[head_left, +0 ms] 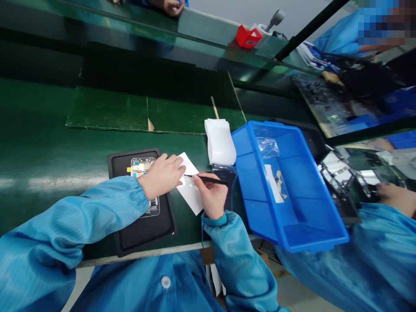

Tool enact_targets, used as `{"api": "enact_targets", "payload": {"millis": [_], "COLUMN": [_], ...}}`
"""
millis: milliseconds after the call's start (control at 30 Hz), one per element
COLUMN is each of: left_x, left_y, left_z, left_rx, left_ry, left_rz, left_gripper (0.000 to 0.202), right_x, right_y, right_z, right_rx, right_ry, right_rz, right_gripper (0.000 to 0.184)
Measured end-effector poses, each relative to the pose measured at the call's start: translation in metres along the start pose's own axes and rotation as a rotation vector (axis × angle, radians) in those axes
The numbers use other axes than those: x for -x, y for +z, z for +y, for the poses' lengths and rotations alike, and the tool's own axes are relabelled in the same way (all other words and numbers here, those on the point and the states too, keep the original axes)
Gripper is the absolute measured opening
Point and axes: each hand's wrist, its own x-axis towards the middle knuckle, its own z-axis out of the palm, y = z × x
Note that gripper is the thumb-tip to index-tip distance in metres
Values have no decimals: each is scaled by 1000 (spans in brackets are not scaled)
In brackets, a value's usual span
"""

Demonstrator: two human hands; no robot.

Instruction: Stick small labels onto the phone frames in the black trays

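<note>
My right hand [213, 197] is closed around black tweezers [212, 179], whose tip points left over a white sheet [191, 197]. My left hand [164, 177] reaches across to that sheet, its fingers curled over the left edge; the thumb is hidden. Under my left wrist lies an opened phone [142, 164] with its circuit board showing and a small yellow tab at its left side. The phone rests on a black padded tray [143, 236], and my forearm covers part of it.
Beyond my right hand stands a blue bin [289, 182] holding clear plastic and paper scraps. A curled stack of white sheets [221, 141] lies against its left side. Green boards [110, 106] lie behind. A co-worker's hand [396, 197] is at the right; another person's hand [173, 7] shows across the bench.
</note>
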Motion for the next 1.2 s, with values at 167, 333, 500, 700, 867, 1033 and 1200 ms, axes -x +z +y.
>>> {"api": "enact_targets", "payload": {"millis": [167, 333, 500, 700, 867, 1033, 1200], "left_x": [-3, 18, 80, 121, 121, 122, 120], "left_y": [-3, -27, -31, -5, 2, 5, 5], "left_z": [-1, -32, -62, -56, -55, -56, -57], "left_rx": [29, 171, 252, 346, 335, 301, 291], "left_ry": [5, -78, -270, -369, -285, -268, -257], "left_rz": [-20, 51, 236, 428, 446, 410, 394], "left_gripper": [37, 40, 17, 17, 20, 21, 23], "right_x": [0, -4, -7, -15, -17, -14, -13], "right_y": [-5, 2, 45, 94, 101, 101, 102], "right_z": [-8, -28, -56, -67, -64, -67, -67], "right_rx": [-42, -128, -244, -212, -154, -82, -47], "right_ry": [33, 70, 137, 128, 147, 102, 77], "right_rz": [11, -156, -417, -544, -558, -517, -504], "right_gripper": [28, 25, 30, 35, 34, 27, 26]}}
